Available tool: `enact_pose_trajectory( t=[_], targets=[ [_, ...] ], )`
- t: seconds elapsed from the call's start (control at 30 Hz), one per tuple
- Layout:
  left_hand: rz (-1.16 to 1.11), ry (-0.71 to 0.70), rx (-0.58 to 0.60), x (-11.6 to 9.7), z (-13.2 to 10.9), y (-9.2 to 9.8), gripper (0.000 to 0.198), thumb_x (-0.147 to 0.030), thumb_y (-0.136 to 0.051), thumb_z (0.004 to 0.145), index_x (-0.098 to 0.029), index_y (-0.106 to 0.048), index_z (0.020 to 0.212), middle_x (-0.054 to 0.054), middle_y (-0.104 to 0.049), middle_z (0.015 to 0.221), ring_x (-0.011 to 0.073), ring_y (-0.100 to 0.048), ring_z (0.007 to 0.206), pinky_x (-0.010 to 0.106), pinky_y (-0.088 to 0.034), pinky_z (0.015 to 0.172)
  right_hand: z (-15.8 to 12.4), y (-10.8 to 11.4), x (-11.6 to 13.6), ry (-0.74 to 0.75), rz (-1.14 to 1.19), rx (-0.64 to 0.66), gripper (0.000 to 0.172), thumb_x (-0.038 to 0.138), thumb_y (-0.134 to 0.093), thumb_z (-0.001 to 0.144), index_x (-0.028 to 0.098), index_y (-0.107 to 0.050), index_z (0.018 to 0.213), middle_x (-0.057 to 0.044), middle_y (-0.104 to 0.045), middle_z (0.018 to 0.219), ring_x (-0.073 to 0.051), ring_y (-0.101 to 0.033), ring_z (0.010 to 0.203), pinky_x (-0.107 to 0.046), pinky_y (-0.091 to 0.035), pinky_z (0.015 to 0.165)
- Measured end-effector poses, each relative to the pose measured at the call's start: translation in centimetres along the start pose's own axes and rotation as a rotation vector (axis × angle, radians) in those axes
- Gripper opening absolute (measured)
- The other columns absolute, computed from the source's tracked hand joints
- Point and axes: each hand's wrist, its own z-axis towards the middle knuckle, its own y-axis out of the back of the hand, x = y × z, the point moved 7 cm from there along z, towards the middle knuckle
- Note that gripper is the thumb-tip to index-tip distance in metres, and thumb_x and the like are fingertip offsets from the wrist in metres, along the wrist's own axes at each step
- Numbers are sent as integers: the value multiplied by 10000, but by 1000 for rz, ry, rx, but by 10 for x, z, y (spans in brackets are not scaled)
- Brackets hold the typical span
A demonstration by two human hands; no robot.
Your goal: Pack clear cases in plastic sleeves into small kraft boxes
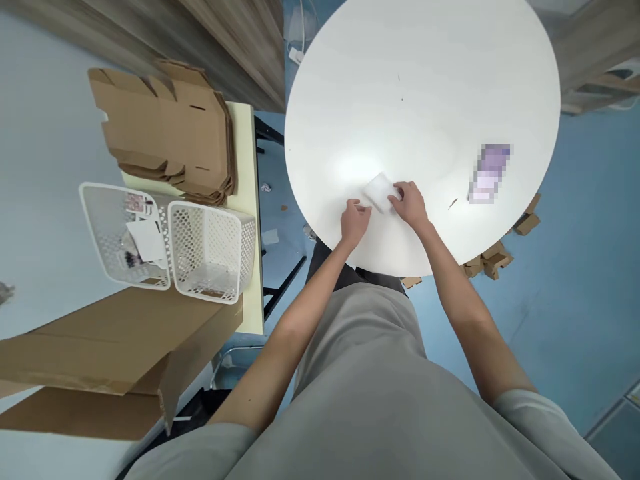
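Note:
A small white rectangular piece, like a flat pad or packet point(381, 192), lies tilted on the round white table point(425, 80) near its front edge. My right hand point(410, 205) has its thumb and fingers closed on the right side of this piece. Just left of and below the piece is my left hand point(355, 221), its fingers curled and pinched together near the piece's lower left edge. Whatever is between the left fingertips, if anything, is too small or pale to make out.
A blurred purple rectangle point(490, 173) lies at the table's right. To the left, a side table point(254, 313) bears flattened cardboard boxes point(170, 127) and two white plastic baskets point(206, 208), one with small items. A large open carton point(115, 333) stands nearer; cardboard scraps point(495, 259) lie on the floor.

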Motion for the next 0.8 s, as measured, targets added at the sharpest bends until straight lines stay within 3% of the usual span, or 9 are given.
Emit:
enact_pose_trajectory(
  t=[0.1, 0.2, 0.27, 0.37, 0.43, 0.53, 0.6, 0.7, 0.8],
  targets=[
    [-33, -85, -38, -3, 17, 6, 448, -298, -621, 1113, -202, -574, 1547, 194, -699, 1559, 295, -769, 1344, 438, -605, 1165, 6, -28, 23, -137, 77, -138, 460, 623, -554, 1089, 217, -674, 1270, -130, -768, 1076, -305, -730, 927, -518, -676, 931],
    [-37, -152, -184, -7, 65, 47, 577, -233, -631, 1069, -187, -541, 1637, 219, -579, 1669, 344, -652, 1522, 482, -553, 1279, 51, -63, 73, -74, 65, -243, 509, 671, -401, 1147, 238, -647, 1255, -119, -753, 1035, -295, -733, 941, -496, -672, 931],
    [-16, -194, -204, -10, 103, 77, 646, -156, -628, 1039, -148, -522, 1676, 233, -554, 1701, 359, -572, 1610, 499, -462, 1373, 94, -79, 104, -27, 45, -273, 534, 651, -350, 1171, 224, -656, 1266, -152, -739, 1086, -317, -742, 1023, -535, -660, 993],
    [-6, -222, -136, -13, 145, 109, 662, -117, -645, 1026, -105, -537, 1679, 232, -528, 1745, 371, -523, 1659, 503, -401, 1422, 145, -84, 128, -86, 25, -253, 499, 603, -408, 1174, 190, -668, 1279, -186, -714, 1158, -369, -734, 1154, -638, -618, 1089],
    [-18, -237, -79, -13, 150, 119, 631, -145, -669, 1038, -111, -565, 1660, 225, -557, 1730, 378, -511, 1672, 527, -373, 1439, 155, -73, 136, -168, -23, -259, 474, 581, -486, 1159, 170, -667, 1312, -218, -685, 1255, -414, -711, 1243, -700, -579, 1136],
    [-48, -310, -102, -6, 122, 140, 634, -228, -627, 1097, -183, -504, 1718, 195, -546, 1758, 362, -478, 1700, 571, -375, 1435, 144, -59, 174, -133, -83, -324, 500, 568, -531, 1158, 147, -657, 1398, -254, -616, 1420, -450, -645, 1376, -727, -529, 1196],
    [-67, -376, -201, 4, 88, 167, 654, -301, -534, 1158, -277, -382, 1793, 149, -496, 1806, 338, -486, 1696, 587, -432, 1398, 137, -72, 232, 72, -59, -282, 511, 561, -503, 1186, 133, -674, 1407, -236, -639, 1413, -401, -633, 1382, -671, -530, 1225],
    [-40, -377, -354, 35, 34, 220, 670, -382, -470, 1199, -339, -269, 1836, 134, -434, 1844, 324, -518, 1668, 558, -484, 1360, 129, -123, 343, 435, -4, -32, 497, 558, -561, 1191, 119, -741, 1342, -176, -730, 1327, -295, -657, 1306, -514, -550, 1245],
    [-154, -302, -493, 79, -5, 271, 651, -404, -436, 1212, -339, -257, 1835, 147, -460, 1823, 314, -596, 1590, 526, -537, 1312, 115, -181, 432, 686, -131, 290, 519, 561, -831, 1044, 150, -776, 1356, -148, -726, 1448, -316, -639, 1409, -477, -515, 1297]
  ],
)
